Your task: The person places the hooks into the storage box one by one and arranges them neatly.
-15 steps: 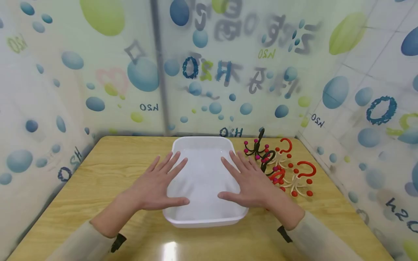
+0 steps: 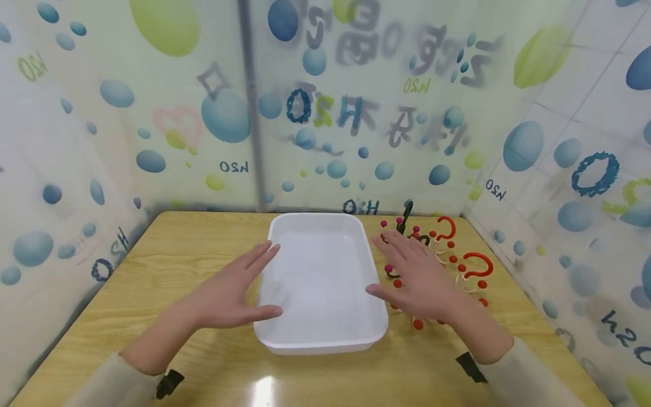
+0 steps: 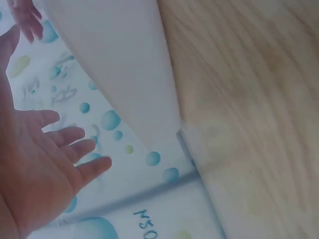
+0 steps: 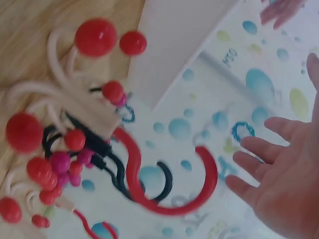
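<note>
A white rectangular plastic tray [image 2: 320, 346] sits in the middle of the wooden table. My left hand [image 2: 229, 291] hovers open at its left side, fingers spread, holding nothing. On the other side my right hand [image 2: 419, 277] hangs over several hanger hooks, its fingers spread and nothing in its grip. A beige hook with a red curved top [image 2: 479, 263] and red ball tips lies right of that hand. Behind it is a black hook [image 2: 405, 217] with magenta balls. The right wrist view shows a red-topped hook [image 4: 169, 206] below the palm; the hand partly hides the pile in the head view.
Wooden tabletop [image 2: 178, 254] extends left of the tray. Curtain-like walls [image 2: 193, 186] printed with blue and green bubbles close in the back and both sides. Inside the tray its white floor [image 2: 320, 282] shows.
My hands have moved apart from above the tray. The left went slightly left, and the right shifted right over the hooks, covering more of them.
</note>
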{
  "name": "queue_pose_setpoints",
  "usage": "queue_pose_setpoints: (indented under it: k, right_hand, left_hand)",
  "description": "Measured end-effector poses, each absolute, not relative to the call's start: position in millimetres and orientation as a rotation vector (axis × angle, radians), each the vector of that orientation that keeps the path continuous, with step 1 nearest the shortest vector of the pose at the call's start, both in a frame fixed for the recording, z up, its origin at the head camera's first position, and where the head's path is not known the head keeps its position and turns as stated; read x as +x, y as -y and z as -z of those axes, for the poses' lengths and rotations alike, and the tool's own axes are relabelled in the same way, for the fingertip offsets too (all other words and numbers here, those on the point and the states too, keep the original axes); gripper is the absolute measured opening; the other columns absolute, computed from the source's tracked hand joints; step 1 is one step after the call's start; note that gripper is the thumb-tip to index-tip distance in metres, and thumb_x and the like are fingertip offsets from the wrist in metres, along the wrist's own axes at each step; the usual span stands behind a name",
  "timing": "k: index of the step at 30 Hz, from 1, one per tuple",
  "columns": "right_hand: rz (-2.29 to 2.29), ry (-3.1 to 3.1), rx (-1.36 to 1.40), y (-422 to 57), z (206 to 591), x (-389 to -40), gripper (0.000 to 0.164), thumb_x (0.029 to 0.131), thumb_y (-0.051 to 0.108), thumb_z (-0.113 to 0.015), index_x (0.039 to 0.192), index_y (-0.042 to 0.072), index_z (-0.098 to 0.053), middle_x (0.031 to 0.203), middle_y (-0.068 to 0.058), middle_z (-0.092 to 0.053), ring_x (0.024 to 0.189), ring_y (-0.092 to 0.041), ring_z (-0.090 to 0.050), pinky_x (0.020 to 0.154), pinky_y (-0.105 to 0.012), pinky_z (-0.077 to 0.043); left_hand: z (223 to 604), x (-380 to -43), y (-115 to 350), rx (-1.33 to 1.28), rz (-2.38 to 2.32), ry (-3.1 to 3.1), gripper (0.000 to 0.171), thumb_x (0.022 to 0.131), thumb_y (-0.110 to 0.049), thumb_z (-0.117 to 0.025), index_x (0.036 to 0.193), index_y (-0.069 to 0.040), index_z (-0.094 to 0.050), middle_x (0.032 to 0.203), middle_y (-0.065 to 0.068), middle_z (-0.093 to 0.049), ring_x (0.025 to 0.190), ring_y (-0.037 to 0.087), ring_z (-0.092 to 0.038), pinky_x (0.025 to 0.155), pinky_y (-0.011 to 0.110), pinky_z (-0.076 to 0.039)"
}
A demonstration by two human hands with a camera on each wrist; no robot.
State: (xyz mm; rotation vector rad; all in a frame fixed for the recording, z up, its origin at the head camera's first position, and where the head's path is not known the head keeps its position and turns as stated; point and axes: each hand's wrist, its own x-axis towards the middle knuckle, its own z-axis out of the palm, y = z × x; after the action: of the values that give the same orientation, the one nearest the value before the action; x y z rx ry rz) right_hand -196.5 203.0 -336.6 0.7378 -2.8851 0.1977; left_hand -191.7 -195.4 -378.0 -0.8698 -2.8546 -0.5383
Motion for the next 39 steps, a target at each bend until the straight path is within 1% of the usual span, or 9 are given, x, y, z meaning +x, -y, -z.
queue_pose_setpoints:
  k: [4, 7, 9, 13, 15, 17, 20, 26, 39]
  right_hand:
    - [-0.355, 2.84, 0.667, -227.8, 325.4, -193.8, 0.081, 0.093, 0.072, -0.054, 0.158, 0.027, -0.038, 0.163, -0.006, -0.038, 0.148, -0.037, -0.036, 0.113, -0.066, -0.035]
    - [-0.461, 2.807, 0.609, -249.1, 321.0, -193.7, 0.066, 0.098, 0.06, -0.057, 0.152, 0.023, -0.048, 0.154, -0.01, -0.048, 0.14, -0.039, -0.044, 0.106, -0.066, -0.042]
    - [-0.511, 2.796, 0.587, -263.4, 319.6, -194.1, 0.056, 0.102, 0.053, -0.056, 0.148, 0.022, -0.052, 0.148, -0.011, -0.052, 0.134, -0.038, -0.049, 0.101, -0.065, -0.047]
    - [-0.541, 2.765, 0.61, -286.6, 322.5, -196.5, 0.035, 0.107, 0.033, -0.054, 0.137, 0.018, -0.061, 0.13, -0.008, -0.062, 0.108, -0.027, -0.061, 0.087, -0.051, -0.055]
    - [-0.533, 2.757, 0.643, -294.6, 325.5, -197.8, 0.029, 0.106, 0.021, -0.054, 0.133, 0.015, -0.064, 0.121, -0.006, -0.065, 0.094, -0.019, -0.06, 0.078, -0.04, -0.055]
    - [-0.508, 2.769, 0.661, -300.2, 328.3, -198.5, 0.027, 0.104, 0.014, -0.056, 0.129, 0.014, -0.067, 0.116, -0.005, -0.068, 0.086, -0.014, -0.058, 0.071, -0.033, -0.053]
    - [-0.528, 2.843, 0.644, -304.0, 332.7, -199.7, 0.026, 0.102, 0.014, -0.061, 0.127, 0.014, -0.069, 0.112, -0.003, -0.071, 0.082, -0.011, -0.06, 0.068, -0.027, -0.052]
    - [-0.614, 2.925, 0.579, -304.7, 337.8, -202.0, 0.02, 0.099, 0.015, -0.068, 0.118, 0.017, -0.072, 0.098, 0.003, -0.073, 0.079, -0.009, -0.063, 0.065, -0.024, -0.053]
    - [-0.728, 2.903, 0.543, -304.7, 343.1, -201.5, 0.015, 0.095, 0.014, -0.072, 0.11, 0.018, -0.073, 0.094, 0.001, -0.073, 0.077, -0.008, -0.064, 0.061, -0.023, -0.053]
  left_hand:
    - [385.5, -189.9, 211.1, -0.837, 0.693, 2.882, 0.104, 0.083, -0.076, -0.065, 0.164, -0.028, -0.018, 0.167, 0.007, -0.028, 0.149, 0.035, -0.035, 0.113, 0.059, -0.039]
    - [392.5, -188.0, 220.7, -0.848, 0.759, 2.929, 0.1, 0.085, -0.073, -0.065, 0.163, -0.026, -0.023, 0.164, 0.008, -0.034, 0.147, 0.035, -0.038, 0.112, 0.059, -0.04]
    - [396.7, -186.3, 225.2, -0.866, 0.812, 2.974, 0.098, 0.086, -0.072, -0.065, 0.163, -0.026, -0.025, 0.163, 0.007, -0.036, 0.147, 0.034, -0.04, 0.113, 0.059, -0.039]
    - [402.2, -182.5, 229.7, -0.892, 0.921, 3.062, 0.096, 0.089, -0.068, -0.065, 0.164, -0.03, -0.019, 0.159, 0.001, -0.043, 0.143, 0.029, -0.046, 0.112, 0.057, -0.04]
    - [403.7, -181.1, 230.4, -0.909, 0.947, 3.085, 0.095, 0.091, -0.065, -0.064, 0.164, -0.031, -0.015, 0.154, 0.001, -0.051, 0.14, 0.028, -0.05, 0.111, 0.058, -0.041]
    - [404.6, -180.1, 230.7, -0.93, 0.952, 3.099, 0.094, 0.093, -0.062, -0.063, 0.164, -0.032, -0.01, 0.147, 0.0, -0.058, 0.137, 0.028, -0.052, 0.11, 0.059, -0.041]
    - [405.6, -179.5, 230.9, -0.942, 0.976, 3.121, 0.093, 0.095, -0.06, -0.063, 0.164, -0.034, -0.006, 0.141, 0.0, -0.062, 0.136, 0.029, -0.052, 0.109, 0.06, -0.04]
    - [407.2, -178.9, 230.2, -0.943, 1.033, 3.141, 0.093, 0.096, -0.057, -0.063, 0.164, -0.033, -0.004, 0.138, 0.003, -0.065, 0.132, 0.029, -0.056, 0.107, 0.059, -0.042]
    - [411.3, -180.2, 229.0, -0.952, 1.092, 3.144, 0.093, 0.097, -0.055, -0.063, 0.164, -0.035, -0.002, 0.141, 0.004, -0.063, 0.135, 0.031, -0.054, 0.109, 0.061, -0.04]
